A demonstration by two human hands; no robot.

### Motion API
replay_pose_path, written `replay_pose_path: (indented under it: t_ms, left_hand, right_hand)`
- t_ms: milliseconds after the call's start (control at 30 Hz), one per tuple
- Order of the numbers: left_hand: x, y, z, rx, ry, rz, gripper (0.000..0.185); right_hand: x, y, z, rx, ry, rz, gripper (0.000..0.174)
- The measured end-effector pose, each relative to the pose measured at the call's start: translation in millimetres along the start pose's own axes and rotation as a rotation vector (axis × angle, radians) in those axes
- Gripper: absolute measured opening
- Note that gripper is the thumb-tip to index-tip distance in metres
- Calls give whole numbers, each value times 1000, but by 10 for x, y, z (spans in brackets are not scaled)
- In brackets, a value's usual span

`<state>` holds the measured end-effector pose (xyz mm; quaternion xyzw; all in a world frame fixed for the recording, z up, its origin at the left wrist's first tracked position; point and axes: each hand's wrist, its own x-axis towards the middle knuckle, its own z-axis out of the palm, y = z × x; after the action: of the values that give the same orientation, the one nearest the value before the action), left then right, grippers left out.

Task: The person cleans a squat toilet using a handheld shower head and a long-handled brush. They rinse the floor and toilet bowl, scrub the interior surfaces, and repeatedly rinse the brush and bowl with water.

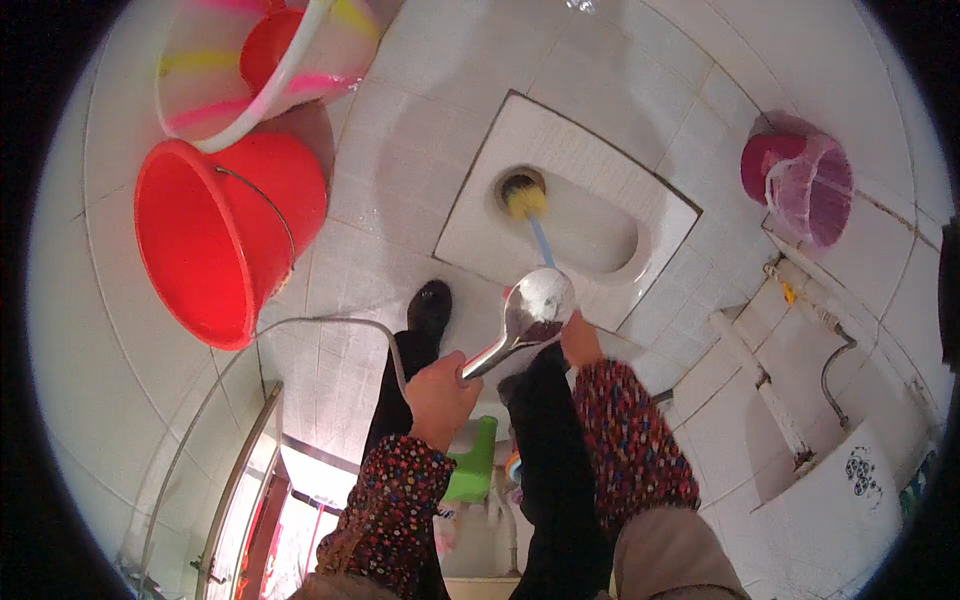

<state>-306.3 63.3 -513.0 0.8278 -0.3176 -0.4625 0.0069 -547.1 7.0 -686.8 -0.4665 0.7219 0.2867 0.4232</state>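
Observation:
My left hand grips the handle of a chrome hand shower, whose hose curves off to the left. Beyond it lies a white ceramic squat toilet, set into the tiled floor. A toilet brush with yellow bristles rests at the drain hole. Its light blue handle runs back toward me and passes behind the shower head. My right hand is closed around the handle's near end, which the shower head mostly hides.
At left stand a red bucket with a wire handle and a striped plastic basin holding a red dipper. A pink waste basket sits at right, near pipes along the wall. Behind me are a green plastic item and a doorway.

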Motion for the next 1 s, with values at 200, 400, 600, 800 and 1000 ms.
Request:
replay_pose_path:
  t_ms: [200,400,600,800,1000]
  left_hand:
    - [141,-9,-65,-45,121,171,24]
    - [171,-94,-60,-72,59,303,26]
    - [176,-49,-89,-45,92,344,25]
    - [190,-42,-127,-58,52,290,23]
    - [231,-43,-142,-68,110,331,24]
  right_hand:
    - [-209,405,555,775,-195,-40,24]
    - [-440,59,637,587,-217,32,22]
    - [-157,-180,460,913,-175,-28,18]
    - [174,29,409,482,-212,-242,19]
    - [76,124,337,445,-203,-269,20]
